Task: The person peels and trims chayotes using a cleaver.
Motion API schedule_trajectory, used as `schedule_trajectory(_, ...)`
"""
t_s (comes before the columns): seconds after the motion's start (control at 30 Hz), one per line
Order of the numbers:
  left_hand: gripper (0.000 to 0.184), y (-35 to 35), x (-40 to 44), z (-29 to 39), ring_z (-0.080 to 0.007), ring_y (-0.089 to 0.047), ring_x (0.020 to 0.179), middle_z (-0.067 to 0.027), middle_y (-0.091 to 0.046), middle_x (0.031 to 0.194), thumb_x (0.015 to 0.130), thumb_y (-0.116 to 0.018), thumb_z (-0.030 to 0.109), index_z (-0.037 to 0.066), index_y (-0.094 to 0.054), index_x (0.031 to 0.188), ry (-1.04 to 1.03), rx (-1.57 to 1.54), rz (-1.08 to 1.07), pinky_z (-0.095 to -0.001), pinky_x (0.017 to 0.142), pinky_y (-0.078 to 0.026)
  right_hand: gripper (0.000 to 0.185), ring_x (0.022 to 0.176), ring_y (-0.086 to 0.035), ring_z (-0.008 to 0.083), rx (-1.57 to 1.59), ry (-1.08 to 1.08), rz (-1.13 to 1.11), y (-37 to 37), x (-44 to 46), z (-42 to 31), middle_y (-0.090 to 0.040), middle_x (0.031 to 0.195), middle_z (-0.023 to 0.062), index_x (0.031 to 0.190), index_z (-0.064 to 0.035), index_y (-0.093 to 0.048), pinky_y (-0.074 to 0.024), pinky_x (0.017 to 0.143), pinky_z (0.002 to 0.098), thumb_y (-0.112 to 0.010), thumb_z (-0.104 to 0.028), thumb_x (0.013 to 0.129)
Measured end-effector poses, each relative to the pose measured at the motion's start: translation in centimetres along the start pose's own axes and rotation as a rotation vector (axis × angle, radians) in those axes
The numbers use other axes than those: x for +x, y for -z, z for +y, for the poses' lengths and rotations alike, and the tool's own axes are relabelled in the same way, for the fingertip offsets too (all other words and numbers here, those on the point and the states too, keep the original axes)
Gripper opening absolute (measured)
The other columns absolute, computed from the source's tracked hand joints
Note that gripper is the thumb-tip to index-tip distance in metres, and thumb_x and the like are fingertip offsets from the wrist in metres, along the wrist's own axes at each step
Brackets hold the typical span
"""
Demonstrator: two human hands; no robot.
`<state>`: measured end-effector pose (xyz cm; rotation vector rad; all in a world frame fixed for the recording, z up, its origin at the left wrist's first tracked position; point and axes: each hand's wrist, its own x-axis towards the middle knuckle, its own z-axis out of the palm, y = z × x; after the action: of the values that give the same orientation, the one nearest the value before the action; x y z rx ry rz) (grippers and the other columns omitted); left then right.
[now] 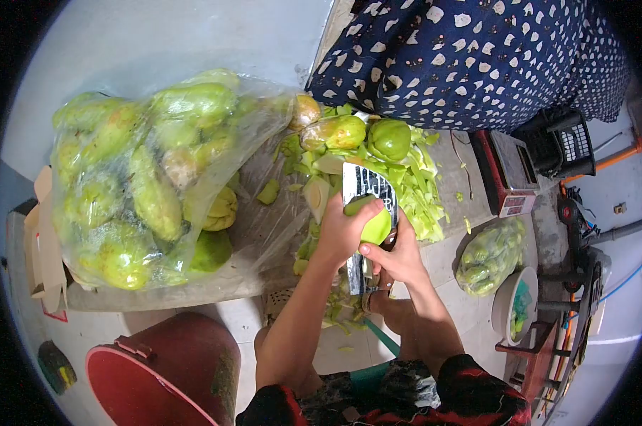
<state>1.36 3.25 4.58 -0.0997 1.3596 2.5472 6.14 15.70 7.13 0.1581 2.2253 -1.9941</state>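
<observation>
A green fruit with a smooth, light surface is between my two hands at the middle of the view. My left hand wraps round its left side. On its right side my right hand is closed, with its thumb at the fruit; a dark tool seems to be in its fingers, mostly hidden. Behind the fruit stands a black and white patterned sheet. Green peelings lie heaped just beyond my hands, with a whole green fruit and a yellowish one at the heap's far edge.
A clear plastic bag full of green fruits covers the table's left part. A red bin stands below the front edge. At the right are a red scale, a black crate, another bag and a white bucket.
</observation>
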Motion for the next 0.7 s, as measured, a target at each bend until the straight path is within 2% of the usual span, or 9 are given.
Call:
schedule_trajectory(0.37, 0.031, 0.59, 0.19, -0.2, -0.0155, -0.063, 0.073, -0.0078, -0.067, 0.086, 0.083, -0.072, 0.022, -0.001, -0.063, 0.101, 0.026, -0.035, -0.029, -0.0302, 0.067, -0.051, 0.064, 0.047, -0.056, 0.0106, -0.057, 0.017, -0.001, -0.41, 0.07, 0.39, -0.063, 0.079, 0.0094, 0.118, 0.0025, -0.042, -0.0447, 0.039, 0.0248, -0.083, -0.019, 0.074)
schedule_trajectory(0.53, 0.031, 0.48, 0.09, -0.07, -0.0156, -0.062, 0.072, -0.0073, -0.067, 0.085, 0.082, -0.072, 0.023, -0.001, -0.064, 0.099, 0.065, -0.011, 0.044, -0.0302, 0.065, -0.05, 0.064, 0.046, -0.055, 0.0106, -0.075, 0.002, -0.003, -0.35, 0.17, 0.73, -0.064, 0.08, 0.0095, 0.119, 0.0032, -0.042, -0.0448, 0.039, 0.0246, -0.083, -0.02, 0.075)
schedule_trajectory(0.67, 0.033, 0.66, 0.28, 0.13, -0.0161, -0.063, 0.073, -0.0079, -0.066, 0.087, 0.082, -0.072, 0.024, -0.001, -0.062, 0.101, 0.091, -0.004, 0.003, -0.0306, 0.066, -0.051, 0.063, 0.046, -0.055, 0.0099, -0.013, 0.009, -0.008, -0.57, 0.1, 0.73, -0.064, 0.082, 0.0094, 0.119, 0.0034, -0.043, -0.0445, 0.039, 0.0239, -0.082, -0.018, 0.075)
schedule_trajectory(0.7, 0.034, 0.61, 0.28, 0.31, -0.0163, -0.062, 0.074, -0.0083, -0.066, 0.088, 0.082, -0.071, 0.025, -0.001, -0.062, 0.103, 0.115, -0.086, -0.007, -0.0308, 0.066, -0.051, 0.062, 0.046, -0.055, 0.0097, 0.025, 0.019, -0.005, -0.69, 0.08, 0.77, -0.064, 0.082, 0.0091, 0.12, 0.0033, -0.043, -0.0445, 0.039, 0.0236, -0.082, -0.017, 0.076)
